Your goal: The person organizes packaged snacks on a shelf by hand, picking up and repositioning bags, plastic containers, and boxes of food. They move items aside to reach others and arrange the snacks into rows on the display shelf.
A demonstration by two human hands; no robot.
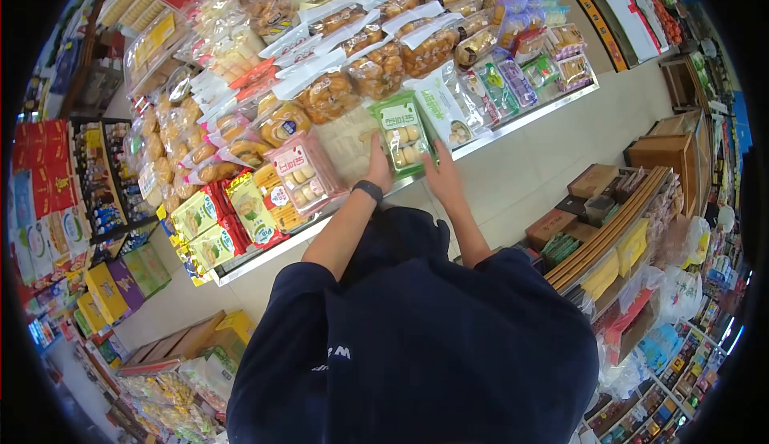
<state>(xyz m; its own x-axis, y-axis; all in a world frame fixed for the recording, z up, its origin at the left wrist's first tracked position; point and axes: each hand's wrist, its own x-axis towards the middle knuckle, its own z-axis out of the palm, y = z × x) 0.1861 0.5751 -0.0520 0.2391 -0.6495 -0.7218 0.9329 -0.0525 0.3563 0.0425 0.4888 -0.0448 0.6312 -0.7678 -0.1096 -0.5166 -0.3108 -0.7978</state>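
Note:
A green pack of round pale pastries (403,135) sits between my hands near the front edge of the display table. My left hand (380,165), with a dark band on its wrist, grips the pack's left side. On its right side, my right hand (442,173) presses against the edge, its fingers partly hidden. A pink pack of similar pastries (303,173) lies to the left, beside a bare patch of the table (344,143). Just right of the green pack is a larger white and green pack (445,113).
Bagged breads (324,95) fill the table behind, and yellow-green snack packs (252,207) lie at its left corner. A metal rim (513,129) runs along the front. Cardboard boxes (553,224) and a wooden-edged shelf (613,224) stand to the right.

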